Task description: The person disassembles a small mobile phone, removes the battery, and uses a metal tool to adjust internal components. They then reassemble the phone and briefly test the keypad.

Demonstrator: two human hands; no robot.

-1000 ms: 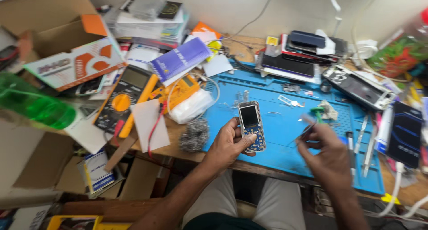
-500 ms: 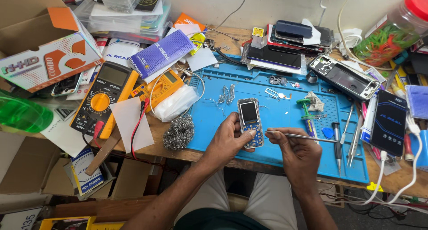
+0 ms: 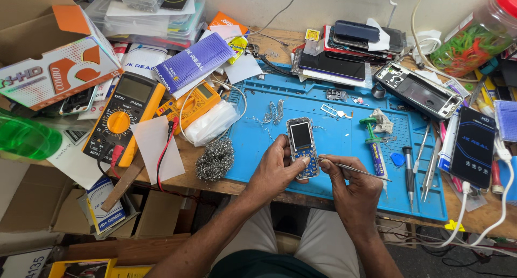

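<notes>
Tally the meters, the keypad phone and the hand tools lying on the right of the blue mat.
Yellow meters: 2
Keypad phone in the left hand: 1
Tweezers in the right hand: 1
Screwdriver: 1
Total: 5

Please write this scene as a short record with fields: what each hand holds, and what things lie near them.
Left hand: steadies a small keypad phone on the blue mat.
Right hand: grips metal tweezers, tip at the phone's lower edge.
Right of the hands: syringe, screwdriver.
Left of the mat: steel wool, yellow multimeter.
Back of the bench: stacked phones.
</notes>
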